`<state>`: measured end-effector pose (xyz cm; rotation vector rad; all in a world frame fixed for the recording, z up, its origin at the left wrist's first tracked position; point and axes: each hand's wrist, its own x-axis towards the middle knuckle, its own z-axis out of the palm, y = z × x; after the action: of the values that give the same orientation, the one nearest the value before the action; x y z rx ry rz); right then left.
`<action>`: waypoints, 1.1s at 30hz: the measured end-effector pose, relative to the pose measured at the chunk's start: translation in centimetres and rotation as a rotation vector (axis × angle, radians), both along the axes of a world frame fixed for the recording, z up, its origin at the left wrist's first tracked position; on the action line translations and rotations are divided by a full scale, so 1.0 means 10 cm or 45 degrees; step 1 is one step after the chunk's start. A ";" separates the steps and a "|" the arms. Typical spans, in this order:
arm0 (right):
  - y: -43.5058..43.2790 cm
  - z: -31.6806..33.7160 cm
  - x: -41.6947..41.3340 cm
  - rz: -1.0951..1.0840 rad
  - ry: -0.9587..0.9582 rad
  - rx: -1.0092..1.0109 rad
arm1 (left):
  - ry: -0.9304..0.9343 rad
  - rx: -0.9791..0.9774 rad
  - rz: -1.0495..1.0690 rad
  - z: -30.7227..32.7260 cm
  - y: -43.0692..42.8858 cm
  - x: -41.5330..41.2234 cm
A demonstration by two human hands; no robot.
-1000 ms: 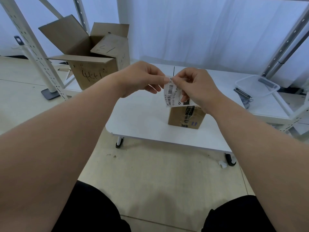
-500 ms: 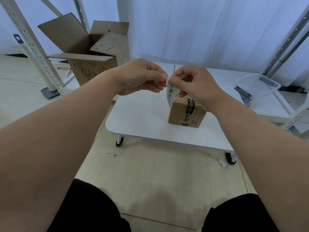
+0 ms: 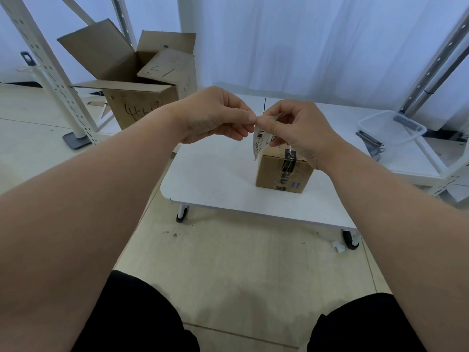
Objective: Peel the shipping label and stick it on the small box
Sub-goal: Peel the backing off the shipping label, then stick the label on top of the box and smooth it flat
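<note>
Shipping label (image 3: pixel 258 141) was a narrow white strip with a block of black barcode bars near its upper end and lines of small print below, too small to read. It hung in the air between the two hands, pinched at its top. Its long axis ran nearly upright, leaning slightly, with the upper end at the fingertips and the free lower end pointing down. The printed face was turned toward the left hand's side and the camera.

The left hand (image 3: pixel 215 115) pinched the label's top corner between thumb and forefinger, the other fingers curled under. The right hand (image 3: pixel 300 130) pinched the same top edge with thumb and forefinger, so the fingertips of both hands met. Whether the backing had come apart from the sticker could not be told.

Below the right hand, partly hidden by it, the small box (image 3: pixel 281 172) stood on the white worktop (image 3: pixel 215 181), brown cardboard sealed with clear tape and dark printed tape down its middle. The label's lower tip hung just over the box's near left top corner.

Beyond the left hand stood a large open carton (image 3: pixel 132 80) with marker scribbles. Out past the right hand lay a clear plastic tub (image 3: pixel 392 128).
</note>
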<state>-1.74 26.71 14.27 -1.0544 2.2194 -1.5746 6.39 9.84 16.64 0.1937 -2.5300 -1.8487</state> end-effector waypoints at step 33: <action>0.06 -0.06 -0.11 -0.109 -0.793 0.186 | 0.430 -1.620 0.430 -0.30 0.01 -0.11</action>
<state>-2.82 27.34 13.63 -0.3556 1.9160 -1.4802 5.29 9.98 13.64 0.2205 -2.6164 0.0179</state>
